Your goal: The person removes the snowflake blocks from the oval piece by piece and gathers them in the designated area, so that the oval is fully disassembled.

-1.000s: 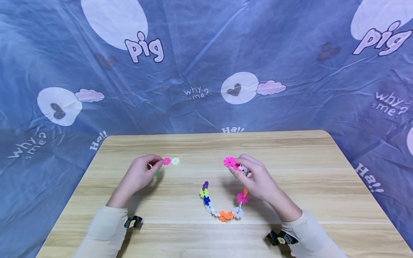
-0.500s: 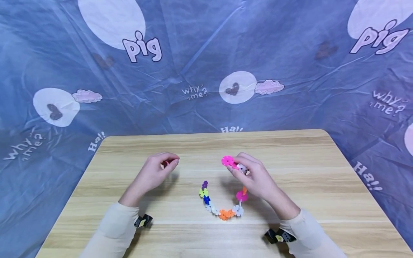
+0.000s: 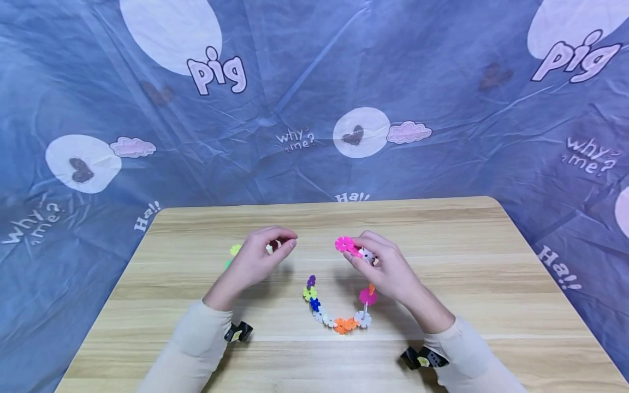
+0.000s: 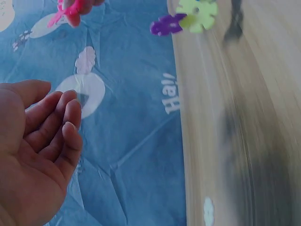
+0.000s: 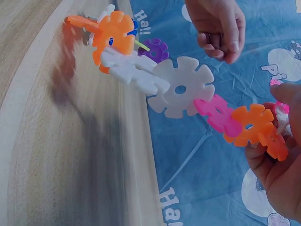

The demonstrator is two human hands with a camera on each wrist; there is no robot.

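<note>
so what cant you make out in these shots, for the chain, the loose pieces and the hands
Head view: the stretch of flower chain under the right hand, covered by that hand.
Head view: the full outline of the green piece and the pale piece, both partly covered by the left hand.
Left wrist view: most of the chain, cut off by the top edge.
Right wrist view: part of the right hand, beyond the right edge.

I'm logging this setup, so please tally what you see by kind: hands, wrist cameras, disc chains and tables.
Left hand and right hand: 2
Left camera and right camera: 2
Chain: 1
Table: 1
Total: 6
</note>
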